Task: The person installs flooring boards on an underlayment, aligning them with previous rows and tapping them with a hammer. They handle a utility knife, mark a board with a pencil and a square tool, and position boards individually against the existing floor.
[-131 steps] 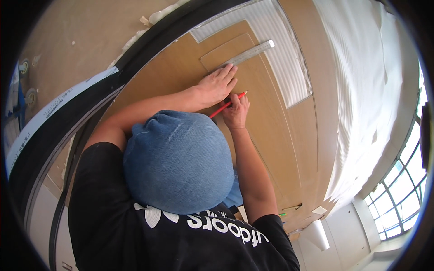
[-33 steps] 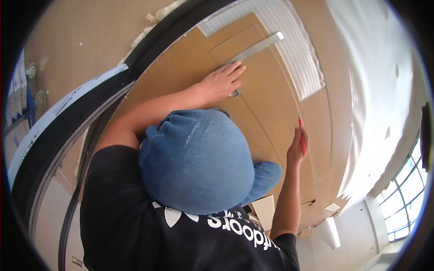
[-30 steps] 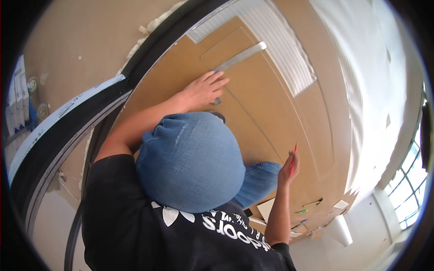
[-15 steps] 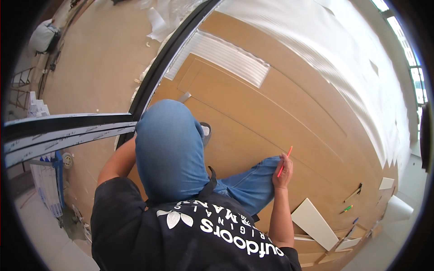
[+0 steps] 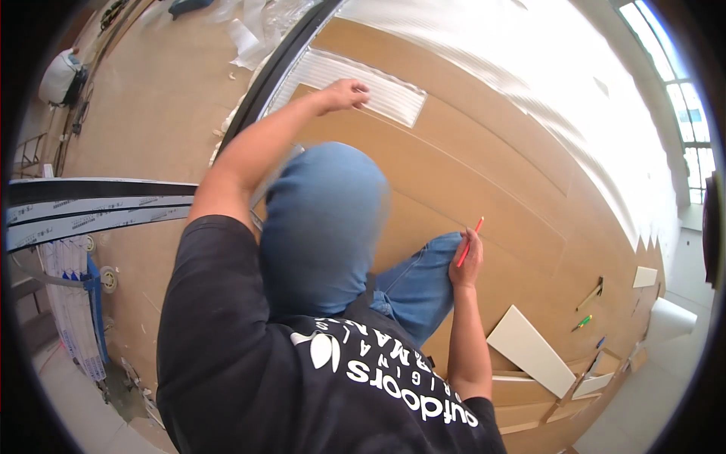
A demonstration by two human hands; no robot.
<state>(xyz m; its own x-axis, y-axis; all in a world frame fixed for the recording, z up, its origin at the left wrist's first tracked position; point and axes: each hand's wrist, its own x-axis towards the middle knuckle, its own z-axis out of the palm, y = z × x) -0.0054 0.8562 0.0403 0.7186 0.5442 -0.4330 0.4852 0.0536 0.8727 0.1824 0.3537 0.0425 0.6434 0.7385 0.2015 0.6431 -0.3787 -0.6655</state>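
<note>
My left hand (image 5: pixel 348 95) reaches forward over the brown board (image 5: pixel 469 181), with its fingers loosely curled, apart and holding nothing. Below it, or nearly so, lies a rectangular piece of white ribbed sheet (image 5: pixel 389 97) near the dark frame bar (image 5: pixel 265 91). On my bent right leg rests my right hand (image 5: pixel 467 265), closed around a red pencil (image 5: pixel 470 240) whose tip points up and away. My raised left knee (image 5: pixel 325 219) hides part of the board.
White sheeting (image 5: pixel 560 83) covers the far right side. At right lie a hammer (image 5: pixel 590 293), a green-handled tool (image 5: pixel 581 323) and a pale panel (image 5: pixel 529 352). Wrapped frame bars (image 5: pixel 106 208) extend left, above a blue cart (image 5: pixel 94 303). Crumpled plastic (image 5: pixel 253 34) lies at the back.
My left hand has come out from beside my left knee and swung forward over the board. My left knee has tilted to the right. The red pencil remains in my right hand.
</note>
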